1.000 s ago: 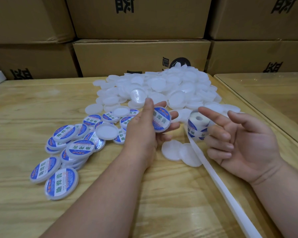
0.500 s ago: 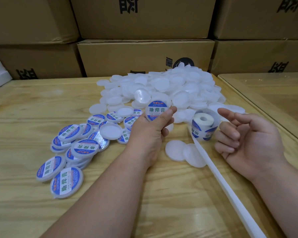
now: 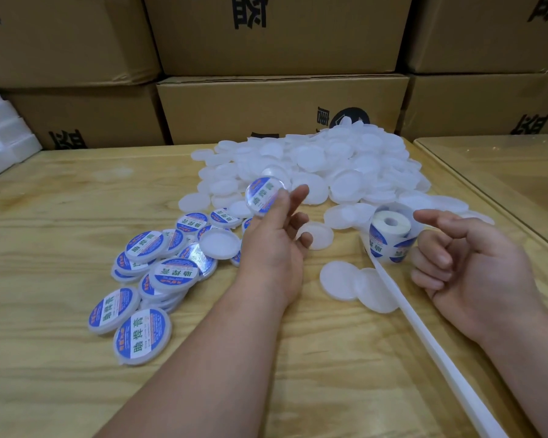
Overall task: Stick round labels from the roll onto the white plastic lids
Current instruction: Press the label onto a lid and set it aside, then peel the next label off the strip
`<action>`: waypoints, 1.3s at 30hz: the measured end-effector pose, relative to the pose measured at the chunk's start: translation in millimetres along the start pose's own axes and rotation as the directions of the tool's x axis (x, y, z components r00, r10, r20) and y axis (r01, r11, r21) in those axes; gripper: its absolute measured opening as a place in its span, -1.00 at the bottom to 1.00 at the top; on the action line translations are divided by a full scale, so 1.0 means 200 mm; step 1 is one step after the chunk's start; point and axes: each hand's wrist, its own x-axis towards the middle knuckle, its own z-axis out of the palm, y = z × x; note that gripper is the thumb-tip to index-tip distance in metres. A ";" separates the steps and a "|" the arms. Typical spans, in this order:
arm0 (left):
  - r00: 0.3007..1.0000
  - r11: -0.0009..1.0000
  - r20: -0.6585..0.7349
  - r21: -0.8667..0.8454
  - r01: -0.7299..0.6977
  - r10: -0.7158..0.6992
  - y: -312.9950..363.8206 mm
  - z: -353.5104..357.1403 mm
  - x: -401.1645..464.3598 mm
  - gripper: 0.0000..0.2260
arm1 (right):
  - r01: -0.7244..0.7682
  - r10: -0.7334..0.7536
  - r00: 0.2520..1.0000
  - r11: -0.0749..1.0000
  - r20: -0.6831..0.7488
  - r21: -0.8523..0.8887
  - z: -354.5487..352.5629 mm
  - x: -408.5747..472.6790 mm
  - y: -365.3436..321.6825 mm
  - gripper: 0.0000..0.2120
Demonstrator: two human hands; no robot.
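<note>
My left hand [image 3: 271, 248] is raised over the table with its fingers spread. A labelled lid [image 3: 261, 195], blurred and tilted, is at the tip of its thumb, and the index finger stands apart from it. My right hand [image 3: 465, 267] lies palm up with loosely curled fingers, holding nothing, right beside the label roll [image 3: 389, 237]. The roll stands upright on the table, and its white backing strip [image 3: 424, 343] trails to the lower right. A big heap of plain white lids [image 3: 339, 165] lies behind. Several labelled lids [image 3: 159, 267] are piled at the left.
Two plain lids [image 3: 342, 279] lie flat between my hands, another [image 3: 219, 243] sits upside down by the labelled pile. Cardboard boxes [image 3: 266, 105] wall off the back of the wooden table [image 3: 60, 216]. White foam [image 3: 0, 137] is at far left. A second tabletop [image 3: 503, 165] adjoins on the right.
My left hand has lifted the labelled lid and opened its fingers; the lid now sits blurred at the thumb tip. My right hand has stayed by the roll.
</note>
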 end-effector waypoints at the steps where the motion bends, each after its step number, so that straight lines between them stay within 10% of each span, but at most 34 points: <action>1: 1.000 1.000 -0.004 -0.016 -0.008 0.008 0.00 -0.01 0.00 -0.82 | 0.001 -0.001 1.000 1.000 0.002 -0.001 0.00 0.00 0.00 -0.79; 8: 1.000 0.989 -0.014 -0.144 -0.028 0.027 0.03 -0.01 0.02 -0.56 | -0.006 0.006 1.000 1.000 -0.001 0.000 0.00 0.00 0.00 -0.78; 12: 0.979 0.950 0.041 0.239 -0.202 0.198 -0.02 0.01 -0.02 -0.57 | 0.026 -0.027 1.000 0.995 -0.013 -0.095 0.01 0.00 0.02 -0.79; 16: 0.833 0.391 0.404 0.746 -0.539 0.378 -0.12 0.02 -0.08 -0.55 | 0.175 -0.191 0.982 0.905 -0.001 -0.388 0.04 -0.04 0.06 -0.78; 20: 0.849 -0.039 0.474 0.877 -0.479 0.234 -0.14 0.00 -0.06 -0.44 | 0.365 -0.357 0.924 0.708 0.139 -0.605 0.06 -0.06 0.10 -0.78; 33: 0.893 -0.112 0.431 0.901 -0.419 0.131 -0.15 0.00 -0.06 -0.53 | 0.419 -0.254 0.908 0.582 0.334 -0.697 0.03 -0.06 0.11 -0.66; 39: 0.872 0.039 0.450 0.884 -0.465 0.192 -0.15 -0.02 -0.04 -0.46 | 0.425 -0.275 0.902 0.428 0.333 -0.797 0.04 -0.06 0.12 -0.85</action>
